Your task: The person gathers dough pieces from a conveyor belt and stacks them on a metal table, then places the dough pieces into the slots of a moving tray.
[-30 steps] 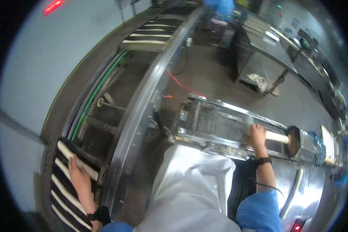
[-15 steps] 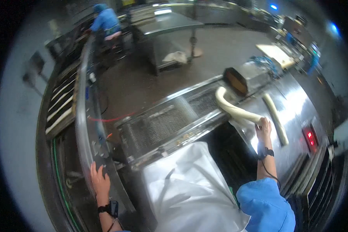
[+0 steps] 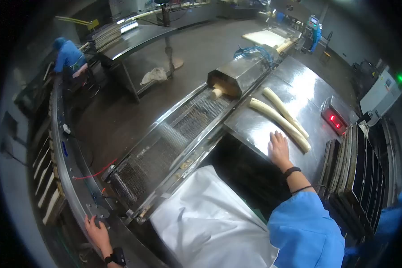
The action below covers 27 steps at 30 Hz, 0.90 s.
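Right hand (image 3: 279,149) lies flat, palm down and fingers spread, on the shiny stainless-steel table top (image 3: 254,127) close to its near edge. It grips nothing. A black wristband (image 3: 291,170) and a blue sleeve (image 3: 303,228) show behind it.

Just beside the fingers, on their right, is the near end of a long pale dough roll (image 3: 279,120). Whether they touch I cannot tell. The roll runs diagonally across the table top toward its far edge. A second long pale dough roll (image 3: 283,111) lies alongside it on the far right side, and the two meet or nearly meet near their near ends.

Left hand (image 3: 96,228) is low at the left, fingers open and resting on the curved steel conveyor rail (image 3: 62,147), holding nothing.

A wire-mesh conveyor belt (image 3: 178,134) runs along the table's left edge. At its far end is a boxy metal hood (image 3: 239,73), with a short pale dough end (image 3: 216,93) sticking out of its mouth onto the mesh.

A small box with a red digital display (image 3: 335,121) sits at the table's right edge, and stacked dark trays (image 3: 357,165) are beyond that. A white apron (image 3: 210,223) fills the bottom centre.

Far left, a co-worker in blue (image 3: 67,56) bends at the rail. A white rag (image 3: 154,76) lies on the lower shelf of another steel table.
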Tool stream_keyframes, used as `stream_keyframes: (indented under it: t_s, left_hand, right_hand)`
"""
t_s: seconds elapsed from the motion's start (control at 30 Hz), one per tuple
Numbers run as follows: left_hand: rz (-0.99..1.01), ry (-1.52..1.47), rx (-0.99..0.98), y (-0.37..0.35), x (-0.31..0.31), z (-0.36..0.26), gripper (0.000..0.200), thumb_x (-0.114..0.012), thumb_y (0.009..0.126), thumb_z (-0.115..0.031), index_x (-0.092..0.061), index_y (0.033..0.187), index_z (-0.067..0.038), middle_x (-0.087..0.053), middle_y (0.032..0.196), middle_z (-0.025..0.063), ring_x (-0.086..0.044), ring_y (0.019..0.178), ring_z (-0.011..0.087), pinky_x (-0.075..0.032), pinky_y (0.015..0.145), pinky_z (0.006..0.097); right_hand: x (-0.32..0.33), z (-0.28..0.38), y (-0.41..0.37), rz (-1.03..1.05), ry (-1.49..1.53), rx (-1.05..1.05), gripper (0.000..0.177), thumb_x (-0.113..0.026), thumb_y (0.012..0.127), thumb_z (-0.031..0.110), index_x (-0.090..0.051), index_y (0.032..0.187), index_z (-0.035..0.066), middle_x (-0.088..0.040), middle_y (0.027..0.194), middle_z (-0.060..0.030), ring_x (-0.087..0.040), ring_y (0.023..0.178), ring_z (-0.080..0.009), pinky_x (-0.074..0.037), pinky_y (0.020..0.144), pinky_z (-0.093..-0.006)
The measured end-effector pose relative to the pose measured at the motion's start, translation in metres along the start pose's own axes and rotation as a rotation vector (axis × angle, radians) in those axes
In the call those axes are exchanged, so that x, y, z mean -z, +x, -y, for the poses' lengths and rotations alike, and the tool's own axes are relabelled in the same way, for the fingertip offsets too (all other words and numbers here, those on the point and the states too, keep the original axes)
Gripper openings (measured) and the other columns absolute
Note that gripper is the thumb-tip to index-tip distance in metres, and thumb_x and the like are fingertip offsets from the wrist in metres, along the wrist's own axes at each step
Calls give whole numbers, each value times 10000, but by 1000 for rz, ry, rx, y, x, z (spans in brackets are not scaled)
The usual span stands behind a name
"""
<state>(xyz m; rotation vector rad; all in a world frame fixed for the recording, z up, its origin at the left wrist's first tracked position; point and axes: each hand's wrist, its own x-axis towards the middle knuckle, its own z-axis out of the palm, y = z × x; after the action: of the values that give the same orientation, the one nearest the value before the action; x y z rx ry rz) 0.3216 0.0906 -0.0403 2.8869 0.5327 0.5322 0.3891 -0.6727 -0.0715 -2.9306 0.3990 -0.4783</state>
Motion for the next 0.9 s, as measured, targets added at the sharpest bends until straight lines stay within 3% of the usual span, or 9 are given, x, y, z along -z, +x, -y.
stream_keyframes:
  t_s: [0.2,0.47,0.53,0.9]
  left_hand:
    - [36,51,19,3,10,-11,343,-591,860,-53,-601,1195,22,-447,1442,182,-433,1315,370,-367,1094,434]
    - [78,121,57,4,13,-12,353,-583,875,-87,-601,1213,10,-449,1443,178,-428,1325,363,-371,1097,429]
    - [6,97,57,3,4,-8,332,-594,811,-52,-621,1130,33,-466,1417,193,-460,1278,387,-397,1055,449]
    - [-23,51,2,6,4,-6,314,-610,794,-53,-626,1094,39,-477,1400,197,-449,1281,391,-378,1067,460]
  right_hand:
    - [-22,18,33,55,-67,-42,628,-430,970,412,-380,1436,-5,-301,1509,-308,-282,1417,-415,-213,1160,-519]
    - [-29,40,62,106,-83,-43,708,-426,967,455,-340,1456,-50,-280,1539,-277,-232,1454,-380,-180,1182,-482]
    - [-34,44,65,90,-87,-33,713,-426,966,456,-338,1457,-54,-285,1538,-274,-235,1454,-375,-182,1181,-480]
    - [-44,75,82,105,-90,58,742,-426,966,481,-342,1447,-77,-286,1546,-254,-238,1457,-359,-178,1187,-465]
